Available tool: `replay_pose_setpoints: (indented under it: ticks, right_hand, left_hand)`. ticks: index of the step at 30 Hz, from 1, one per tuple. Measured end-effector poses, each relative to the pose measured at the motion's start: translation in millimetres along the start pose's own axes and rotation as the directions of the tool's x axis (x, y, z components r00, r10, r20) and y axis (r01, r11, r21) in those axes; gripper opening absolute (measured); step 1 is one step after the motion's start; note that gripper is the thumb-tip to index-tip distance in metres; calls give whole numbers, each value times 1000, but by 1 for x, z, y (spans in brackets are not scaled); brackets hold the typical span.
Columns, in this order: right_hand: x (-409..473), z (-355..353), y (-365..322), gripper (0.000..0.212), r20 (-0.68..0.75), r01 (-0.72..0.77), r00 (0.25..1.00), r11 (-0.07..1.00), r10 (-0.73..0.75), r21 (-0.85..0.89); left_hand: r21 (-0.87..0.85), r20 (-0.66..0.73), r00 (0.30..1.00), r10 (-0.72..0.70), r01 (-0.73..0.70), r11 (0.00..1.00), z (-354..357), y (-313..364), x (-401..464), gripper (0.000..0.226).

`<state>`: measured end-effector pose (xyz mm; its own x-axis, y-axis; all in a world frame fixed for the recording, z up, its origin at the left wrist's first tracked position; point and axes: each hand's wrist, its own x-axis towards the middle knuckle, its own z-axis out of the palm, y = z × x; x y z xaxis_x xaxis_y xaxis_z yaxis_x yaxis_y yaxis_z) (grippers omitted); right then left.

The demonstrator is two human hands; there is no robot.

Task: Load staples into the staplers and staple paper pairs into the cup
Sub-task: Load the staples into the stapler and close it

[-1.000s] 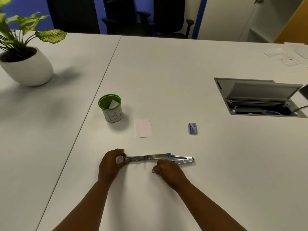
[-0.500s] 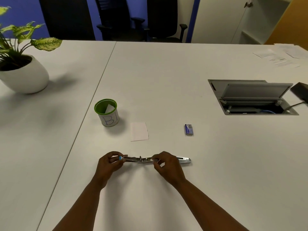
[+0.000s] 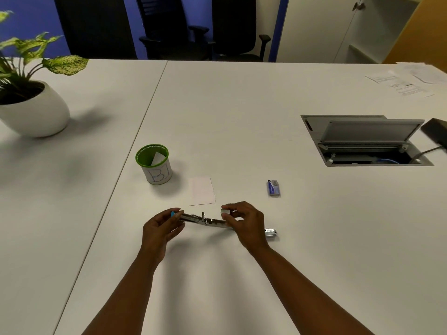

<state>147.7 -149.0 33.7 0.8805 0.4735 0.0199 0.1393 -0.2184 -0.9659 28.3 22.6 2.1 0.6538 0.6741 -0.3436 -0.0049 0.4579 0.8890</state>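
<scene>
Even, fairly bright overhead lighting. The table [image 3: 242, 112] surface shows soft diffuse shadows left of the plant pot [image 3: 36, 112] and right of the cup [image 3: 154, 165]. Wide-angle bowing toward frame edges. Slight softness throughout; no harsh glare.

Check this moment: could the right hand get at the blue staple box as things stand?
Probably yes. The staple box lies alone on bare table, beyond and right of the right hand, with nothing between them. But that hand pinches a staple strip over the opened stapler, so it isn't free.
</scene>
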Motion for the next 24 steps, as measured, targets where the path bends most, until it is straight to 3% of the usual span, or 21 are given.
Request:
replay_pose_setpoints:
  ticks: [5, 12, 18, 24]
  right_hand:
    - [16, -7, -21, 15, -10, -3, 1000, 996, 4, 93]
    - [28, -8, -44, 22, 65, 86, 994, 995, -90, 58]
    - [23, -4, -51, 15, 65, -7, 998, 990, -3, 142]
    - [13, -1, -59, 16, 105, 206, 975, 970, -193, -130]
  left_hand:
    - [-47, 43, 998, 35, -33, 998, 18, 15, 5, 20]
    - [-81, 70, 997, 41, -35, 996, 31, 19, 7, 17]
    - [-65, 102, 994, 35, -29, 998, 41, 20, 4, 16]
    - [-63, 126, 992, 31, -24, 998, 51, 21, -1, 16]
